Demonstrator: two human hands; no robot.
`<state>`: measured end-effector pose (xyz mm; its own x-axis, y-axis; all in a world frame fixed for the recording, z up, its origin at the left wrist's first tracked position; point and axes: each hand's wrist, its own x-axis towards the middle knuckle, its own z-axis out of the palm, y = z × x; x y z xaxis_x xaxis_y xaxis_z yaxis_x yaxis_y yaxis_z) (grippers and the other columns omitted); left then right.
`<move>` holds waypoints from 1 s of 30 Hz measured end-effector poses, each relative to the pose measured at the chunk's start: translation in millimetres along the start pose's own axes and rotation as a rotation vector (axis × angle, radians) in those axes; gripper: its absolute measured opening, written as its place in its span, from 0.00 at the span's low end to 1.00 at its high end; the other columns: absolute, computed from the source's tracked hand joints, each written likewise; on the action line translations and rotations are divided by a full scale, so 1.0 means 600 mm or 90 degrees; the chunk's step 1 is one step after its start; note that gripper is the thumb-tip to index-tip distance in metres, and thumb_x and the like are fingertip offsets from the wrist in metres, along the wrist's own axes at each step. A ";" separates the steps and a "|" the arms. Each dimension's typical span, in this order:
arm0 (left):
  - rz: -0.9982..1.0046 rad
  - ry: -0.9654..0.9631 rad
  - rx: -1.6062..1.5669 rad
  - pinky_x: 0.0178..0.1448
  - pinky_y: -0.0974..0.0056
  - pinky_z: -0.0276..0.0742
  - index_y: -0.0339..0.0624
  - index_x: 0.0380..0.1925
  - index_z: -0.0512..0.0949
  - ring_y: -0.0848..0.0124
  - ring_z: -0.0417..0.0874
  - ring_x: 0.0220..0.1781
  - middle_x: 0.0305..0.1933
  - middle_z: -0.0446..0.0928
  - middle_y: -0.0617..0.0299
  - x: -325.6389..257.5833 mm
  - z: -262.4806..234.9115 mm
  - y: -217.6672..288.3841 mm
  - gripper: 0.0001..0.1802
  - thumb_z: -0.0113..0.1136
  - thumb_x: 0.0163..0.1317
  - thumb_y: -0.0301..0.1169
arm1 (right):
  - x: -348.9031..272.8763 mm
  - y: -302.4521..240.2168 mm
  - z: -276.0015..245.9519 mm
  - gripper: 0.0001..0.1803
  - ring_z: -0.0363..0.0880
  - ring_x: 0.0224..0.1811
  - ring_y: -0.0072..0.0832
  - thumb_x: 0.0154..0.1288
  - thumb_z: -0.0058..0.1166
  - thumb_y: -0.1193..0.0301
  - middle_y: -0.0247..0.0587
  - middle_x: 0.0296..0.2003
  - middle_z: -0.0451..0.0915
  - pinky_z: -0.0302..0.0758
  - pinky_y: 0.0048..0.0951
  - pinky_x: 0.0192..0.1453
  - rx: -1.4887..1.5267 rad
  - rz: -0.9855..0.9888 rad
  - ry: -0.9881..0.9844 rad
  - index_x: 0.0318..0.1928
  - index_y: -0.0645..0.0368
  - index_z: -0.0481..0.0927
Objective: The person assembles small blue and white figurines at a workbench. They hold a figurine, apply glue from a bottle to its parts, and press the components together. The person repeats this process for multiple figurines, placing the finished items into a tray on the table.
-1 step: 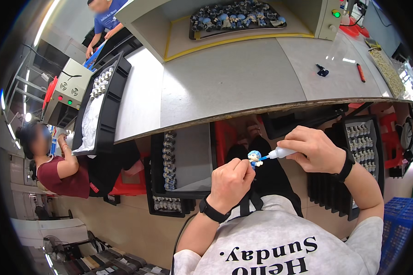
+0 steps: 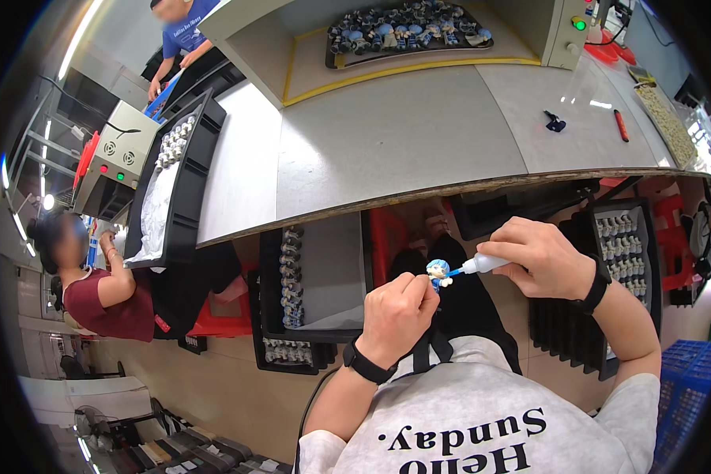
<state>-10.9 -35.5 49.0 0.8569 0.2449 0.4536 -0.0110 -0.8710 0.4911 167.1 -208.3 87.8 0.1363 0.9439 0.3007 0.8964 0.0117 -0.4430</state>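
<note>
My left hand [image 2: 395, 316] pinches a tiny figurine with blue hair [image 2: 438, 272] over my lap, below the table edge. My right hand [image 2: 541, 257] grips a small white squeeze bottle [image 2: 486, 263], and its thin blue nozzle touches the figurine from the right. Both wrists wear black bands. A black tray [image 2: 308, 296] with a column of similar figurines sits just left of my left hand. Another black tray of figurines [image 2: 628, 245] lies to the right of my right forearm.
A grey worktable [image 2: 403, 146] spans ahead, with a black tray of white-capped parts [image 2: 178, 170] at its left, a small black clip [image 2: 554, 122], a red pen [image 2: 621, 125] and a tray of painted figurines [image 2: 407, 31] at the back. A seated person [image 2: 95, 284] works at left; another stands at top left.
</note>
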 end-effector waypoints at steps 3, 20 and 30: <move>0.000 -0.004 0.005 0.21 0.63 0.70 0.39 0.24 0.78 0.64 0.76 0.17 0.18 0.73 0.61 0.001 0.001 0.001 0.04 0.63 0.47 0.20 | 0.001 -0.004 -0.002 0.20 0.78 0.37 0.36 0.45 0.64 0.77 0.39 0.34 0.78 0.77 0.33 0.36 -0.028 -0.008 0.000 0.43 0.58 0.80; 0.001 -0.010 0.010 0.22 0.63 0.72 0.39 0.25 0.78 0.64 0.77 0.18 0.19 0.73 0.60 -0.001 0.001 0.001 0.04 0.63 0.47 0.21 | 0.013 -0.023 -0.010 0.18 0.78 0.35 0.32 0.44 0.61 0.78 0.36 0.32 0.78 0.77 0.30 0.34 -0.136 -0.050 0.016 0.41 0.59 0.80; 0.003 -0.007 0.011 0.22 0.63 0.71 0.39 0.25 0.78 0.64 0.76 0.18 0.19 0.73 0.60 0.001 0.003 -0.003 0.05 0.63 0.47 0.20 | 0.006 -0.011 0.000 0.18 0.78 0.36 0.33 0.45 0.64 0.77 0.37 0.33 0.78 0.78 0.31 0.34 -0.086 -0.016 0.009 0.41 0.58 0.80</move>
<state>-9.3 -34.1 47.3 0.8628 0.2366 0.4467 -0.0059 -0.8789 0.4769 161.4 -204.7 91.9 0.1176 0.9394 0.3222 0.9482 -0.0098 -0.3176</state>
